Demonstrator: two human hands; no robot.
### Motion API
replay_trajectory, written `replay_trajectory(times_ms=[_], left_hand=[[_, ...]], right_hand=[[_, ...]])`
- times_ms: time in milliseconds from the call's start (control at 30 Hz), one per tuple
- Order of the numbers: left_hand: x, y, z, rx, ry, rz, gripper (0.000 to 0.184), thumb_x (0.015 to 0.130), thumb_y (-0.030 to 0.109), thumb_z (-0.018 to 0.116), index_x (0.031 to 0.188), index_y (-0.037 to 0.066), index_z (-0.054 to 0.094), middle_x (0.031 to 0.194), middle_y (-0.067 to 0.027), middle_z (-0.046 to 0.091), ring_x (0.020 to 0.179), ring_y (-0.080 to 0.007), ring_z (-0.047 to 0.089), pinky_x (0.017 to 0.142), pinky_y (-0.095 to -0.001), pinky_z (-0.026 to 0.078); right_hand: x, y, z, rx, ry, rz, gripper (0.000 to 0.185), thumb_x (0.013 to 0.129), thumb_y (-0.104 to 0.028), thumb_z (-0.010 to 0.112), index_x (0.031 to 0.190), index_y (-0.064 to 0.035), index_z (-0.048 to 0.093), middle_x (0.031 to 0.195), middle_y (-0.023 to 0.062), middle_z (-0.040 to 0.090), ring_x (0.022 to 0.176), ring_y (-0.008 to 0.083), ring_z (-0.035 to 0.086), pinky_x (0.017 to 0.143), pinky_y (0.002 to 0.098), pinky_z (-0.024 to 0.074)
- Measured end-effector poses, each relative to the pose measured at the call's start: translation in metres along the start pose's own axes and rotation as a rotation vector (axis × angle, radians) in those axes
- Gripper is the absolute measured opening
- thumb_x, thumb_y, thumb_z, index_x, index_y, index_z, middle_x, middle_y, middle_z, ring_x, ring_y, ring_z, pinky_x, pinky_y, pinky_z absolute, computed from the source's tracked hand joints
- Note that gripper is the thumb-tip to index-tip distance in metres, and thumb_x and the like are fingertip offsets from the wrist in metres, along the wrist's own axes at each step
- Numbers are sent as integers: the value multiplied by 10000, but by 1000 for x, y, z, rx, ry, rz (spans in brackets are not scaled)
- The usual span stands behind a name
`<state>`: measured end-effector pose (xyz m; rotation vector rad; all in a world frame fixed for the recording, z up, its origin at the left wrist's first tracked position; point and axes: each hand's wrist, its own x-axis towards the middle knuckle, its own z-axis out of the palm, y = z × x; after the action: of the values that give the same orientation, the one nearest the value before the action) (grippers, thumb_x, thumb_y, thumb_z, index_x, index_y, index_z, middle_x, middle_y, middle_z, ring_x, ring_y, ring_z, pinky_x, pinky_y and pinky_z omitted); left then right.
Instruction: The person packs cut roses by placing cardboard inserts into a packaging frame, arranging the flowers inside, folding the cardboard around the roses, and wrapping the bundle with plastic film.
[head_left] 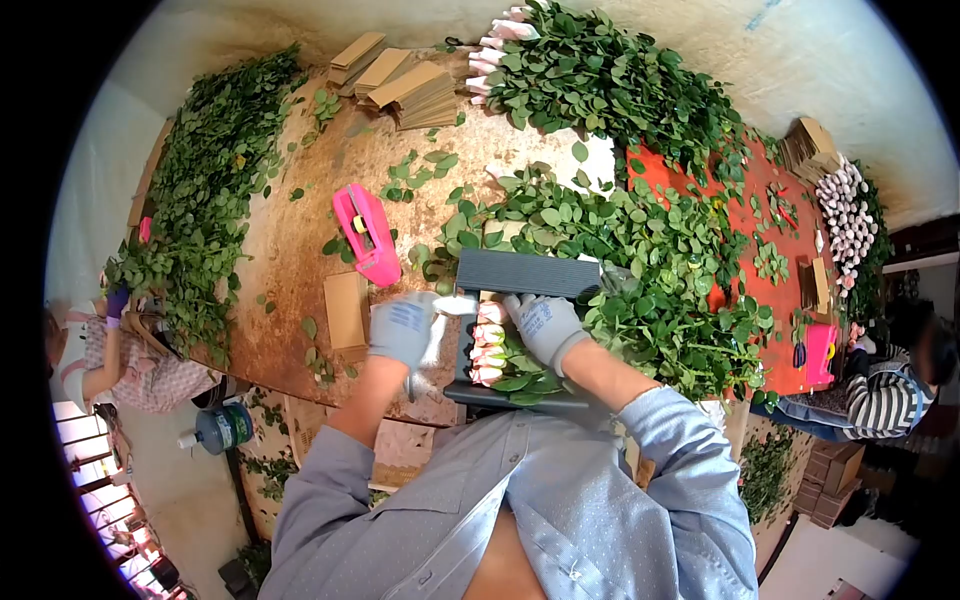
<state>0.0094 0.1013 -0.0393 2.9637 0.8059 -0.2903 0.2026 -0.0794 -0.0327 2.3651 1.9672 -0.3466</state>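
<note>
A dark grey bunching frame (530, 270) stands at the table's front edge before my body. Inside it several pink-and-cream roses (488, 345) lie in a row, heads to the left, leafy stems running right. My right hand (548, 328), in a pale grey work glove, rests over the stems just behind the heads, fingers bent down onto them; the fingertips are partly hidden. My left hand (402, 330), gloved alike, is at the frame's left side, fingers stretched towards the rose heads. I see nothing clearly held in it. A pink tape dispenser (368, 238) lies beyond my left hand.
A cardboard piece (346, 312) lies left of my left hand; cardboard stacks (410, 92) lie at the back. Leafy stems (660, 290) cover the right side, with wrapped bunches (600, 80) behind. Co-workers stand left (140, 365) and right (890, 395). A water bottle (222, 428) is lower left.
</note>
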Motion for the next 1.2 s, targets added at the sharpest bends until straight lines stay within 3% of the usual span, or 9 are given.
replay_trajectory(times_ms=[167, 333, 567, 633, 733, 800, 933, 1100, 1200], left_hand=[[-20, -13, -40, 18, -54, -79, 195, 930, 231, 619, 1064, 111, 694, 1043, -102, 689, 1004, -291, 681, 824, -499, 538], [-30, 33, -33, -395, 196, 528, 343, 904, 177, 628, 1230, 108, 707, 1254, -46, 665, 1029, -283, 627, 893, -444, 514], [-26, 58, -20, -275, 107, 524, 447, 832, 127, 658, 1276, 95, 693, 1379, -67, 633, 1059, -305, 586, 944, -427, 494], [-27, 58, -23, -267, 142, 544, 449, 815, 113, 669, 1263, 86, 694, 1373, -86, 633, 1084, -333, 588, 961, -435, 495], [-24, 60, -26, -229, 43, 519, 426, 798, 172, 710, 1217, 95, 697, 1314, -93, 619, 1112, -344, 571, 948, -442, 487], [-24, 59, -30, -208, 8, 546, 450, 807, 230, 719, 1234, 93, 682, 1320, -97, 628, 1025, -316, 586, 883, -437, 473], [-23, 59, -26, -210, 104, 574, 471, 823, 294, 719, 1233, 67, 672, 1362, -107, 624, 969, -294, 596, 898, -453, 459], [-19, 62, -44, -292, 102, 559, 463, 829, 299, 714, 1218, 51, 676, 1365, -91, 617, 940, -294, 601, 1000, -467, 442], [-19, 62, -41, -294, -4, 526, 464, 833, 273, 701, 1240, 52, 678, 1414, -90, 590, 953, -294, 611, 1030, -484, 437]], right_hand=[[-1, -7, -13, -13, -90, 6, 327, 978, -159, 543, 1301, -128, 584, 1070, 148, 686, 862, 329, 743, 649, 471, 576], [-2, -7, -10, -26, -109, 33, 409, 963, -152, 568, 1372, -146, 560, 1108, 131, 671, 920, 318, 737, 696, 455, 574], [-7, -4, 0, 82, 27, 17, 370, 972, -181, 549, 1333, -134, 611, 1171, 127, 654, 967, 339, 714, 732, 477, 571], [-7, -9, -12, 94, -63, 53, 335, 966, -189, 561, 1288, -117, 617, 1154, 140, 654, 946, 340, 718, 730, 478, 570], [-12, -12, -42, 49, -38, -69, 319, 959, -194, 578, 1252, -70, 602, 1082, 144, 648, 905, 312, 715, 733, 456, 568], [-9, -5, -74, 100, 9, -135, 244, 948, -216, 603, 1152, -82, 613, 1050, 128, 652, 905, 304, 711, 736, 439, 570], [43, 57, -123, 259, 114, -21, 223, 921, -170, 606, 1121, -71, 623, 1070, 176, 680, 933, 340, 711, 780, 455, 563], [144, 194, -75, 320, 297, 322, 259, 971, -172, 539, 1199, -80, 620, 1185, 200, 685, 1076, 385, 669, 914, 480, 537], [186, 245, -61, 291, 307, 373, 331, 949, -151, 546, 1268, -86, 604, 1217, 203, 677, 1150, 380, 647, 970, 472, 523]])
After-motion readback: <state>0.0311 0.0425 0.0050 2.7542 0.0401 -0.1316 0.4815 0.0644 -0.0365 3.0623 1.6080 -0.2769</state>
